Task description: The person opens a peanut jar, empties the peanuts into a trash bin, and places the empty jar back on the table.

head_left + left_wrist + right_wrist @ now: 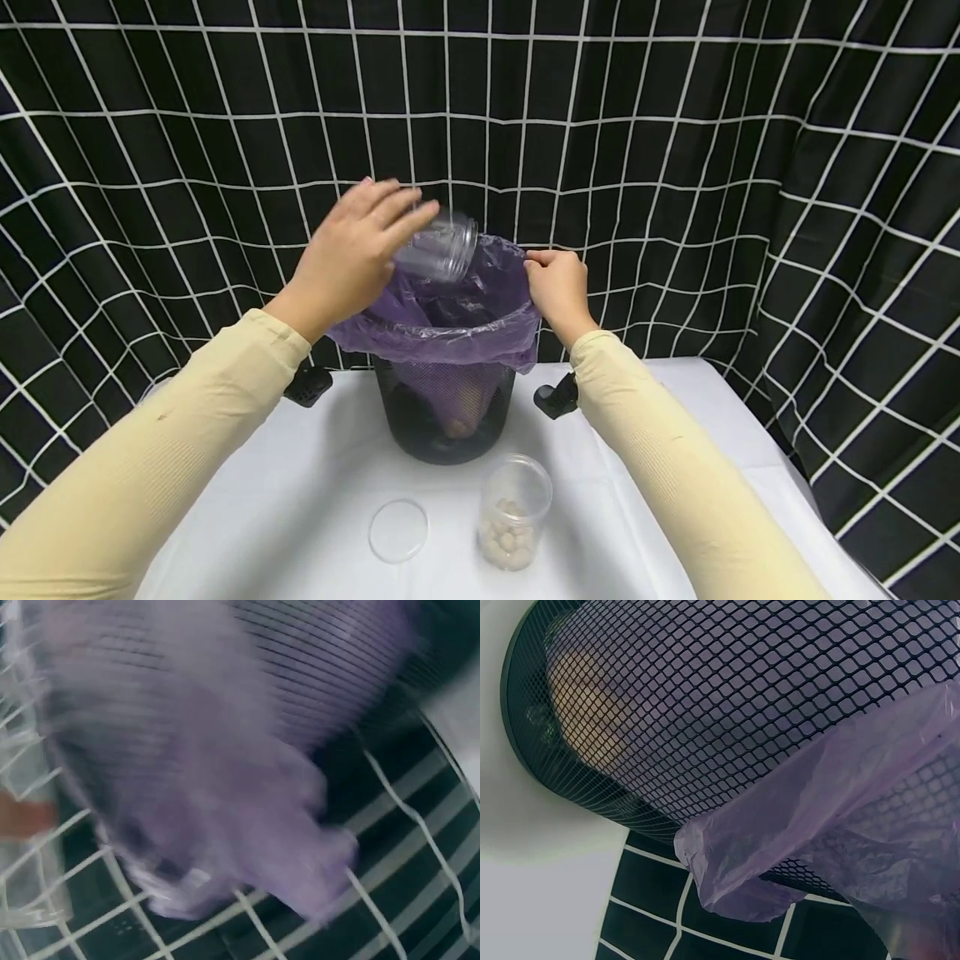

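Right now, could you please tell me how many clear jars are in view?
2: a tipped jar in the left hand at the mouth of the bin, and an upright jar holding pale pieces on the white cloth.

The bin [447, 417] is dark, rough open mesh; its bag [450, 343], thin, glossy, crinkled plastic. Above the bin, the jar [441, 250] looks smooth, clear plastic; behind the bin, the curtain [622, 150] is matt cloth.

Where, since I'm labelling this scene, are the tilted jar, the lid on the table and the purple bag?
Tilted jar [437, 254]: head view, on its clear side.
Lid [398, 531]: head view, on its flat middle.
Purple bag [442, 345]: head view, on the front of its folded-over edge.
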A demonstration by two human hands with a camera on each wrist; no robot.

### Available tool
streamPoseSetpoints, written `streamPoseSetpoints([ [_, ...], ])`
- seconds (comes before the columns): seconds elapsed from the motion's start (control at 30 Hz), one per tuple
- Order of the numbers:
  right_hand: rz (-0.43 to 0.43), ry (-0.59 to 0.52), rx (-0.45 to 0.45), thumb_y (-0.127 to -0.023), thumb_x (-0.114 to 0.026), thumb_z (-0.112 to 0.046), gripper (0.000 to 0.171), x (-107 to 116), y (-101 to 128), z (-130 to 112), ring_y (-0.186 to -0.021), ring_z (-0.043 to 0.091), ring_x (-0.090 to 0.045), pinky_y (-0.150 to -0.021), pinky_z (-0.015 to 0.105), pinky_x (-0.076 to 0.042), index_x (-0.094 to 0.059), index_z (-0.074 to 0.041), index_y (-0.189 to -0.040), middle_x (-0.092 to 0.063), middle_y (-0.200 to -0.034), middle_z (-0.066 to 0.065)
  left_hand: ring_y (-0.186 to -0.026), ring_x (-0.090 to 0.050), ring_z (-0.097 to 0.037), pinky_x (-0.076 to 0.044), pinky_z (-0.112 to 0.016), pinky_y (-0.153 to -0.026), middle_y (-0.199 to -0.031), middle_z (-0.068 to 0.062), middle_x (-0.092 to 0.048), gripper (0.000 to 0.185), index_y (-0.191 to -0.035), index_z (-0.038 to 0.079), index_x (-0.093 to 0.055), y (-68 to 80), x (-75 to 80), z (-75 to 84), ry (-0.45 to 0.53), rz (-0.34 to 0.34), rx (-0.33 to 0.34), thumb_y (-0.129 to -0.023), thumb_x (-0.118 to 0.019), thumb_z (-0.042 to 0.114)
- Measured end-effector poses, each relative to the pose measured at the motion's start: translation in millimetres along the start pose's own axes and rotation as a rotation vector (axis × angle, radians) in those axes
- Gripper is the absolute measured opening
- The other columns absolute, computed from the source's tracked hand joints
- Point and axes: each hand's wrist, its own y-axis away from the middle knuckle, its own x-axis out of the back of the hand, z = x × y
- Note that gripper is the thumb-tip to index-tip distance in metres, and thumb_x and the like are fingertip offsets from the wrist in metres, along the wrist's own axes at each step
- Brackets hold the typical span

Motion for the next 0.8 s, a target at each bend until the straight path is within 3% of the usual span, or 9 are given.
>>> streamPoseSetpoints([
  [0.13, 0.001, 0.006, -0.002, -0.097, -0.054, -0.011, 0.030, 1.5, -0.6, 1.3, -0.119, 0.033, -0.064, -0.098, 0.044, -0.053, -0.070, 0.001, -0.120, -0.069, -0.123, 0.019, -0.135, -0.049, -0.035, -0.031, -0.043, -0.123, -0.138, -0.015, -0.060, 0.062, -0.139, 0.012, -0.057, 4.3, -5.0, 3.0, 0.004, -0.057, -0.029, -0.082, -0.062, -0.010],
  [0.3, 0.005, 0.008, 0.000, -0.097, -0.054, -0.010, 0.031, 3.4, -0.8, 2.3, -0.119, 0.033, -0.064, -0.098, 0.043, -0.054, -0.070, 0.002, -0.120, -0.069, -0.123, 0.019, -0.135, -0.050, -0.035, -0.032, -0.043, -0.123, -0.139, -0.014, -0.060, 0.062, -0.140, 0.013, -0.056, 6.5, -9.8, 7.8, 0.012, -0.061, -0.005, -0.082, -0.063, -0.008],
  [0.47, -0.001, 0.006, 0.001, -0.097, -0.054, -0.011, 0.031, 0.6, -0.4, 0.2, -0.117, 0.033, -0.065, -0.097, 0.044, -0.054, -0.070, 0.001, -0.121, -0.069, -0.122, 0.019, -0.135, -0.049, -0.035, -0.032, -0.043, -0.123, -0.141, -0.013, -0.058, 0.066, -0.140, 0.014, -0.056, 12.2, -7.7, 10.5, 0.035, -0.026, 0.087, -0.079, -0.067, -0.006],
  [0.67, 0.007, 0.006, 0.000, -0.097, -0.054, -0.011, 0.030, -0.2, 0.0, 0.6, -0.118, 0.033, -0.064, -0.097, 0.043, -0.054, -0.070, 0.002, -0.120, -0.070, -0.122, 0.019, -0.133, -0.050, -0.034, -0.037, -0.044, -0.118, -0.141, -0.013, -0.058, 0.070, -0.140, 0.015, -0.055, 23.8, -1.8, 14.8, -0.008, 0.005, 0.106, -0.075, -0.075, -0.001],
  [0.8, 0.006, 0.010, 0.008, -0.097, -0.054, -0.010, 0.030, -0.2, -0.6, 0.6, -0.117, 0.033, -0.065, -0.097, 0.043, -0.055, -0.070, 0.002, -0.120, -0.069, -0.122, 0.019, -0.134, -0.048, -0.033, -0.037, -0.045, -0.118, -0.143, -0.012, -0.056, 0.075, -0.143, 0.016, -0.052, 30.7, 2.1, 15.9, -0.001, 0.008, 0.173, -0.074, -0.078, 0.002],
])
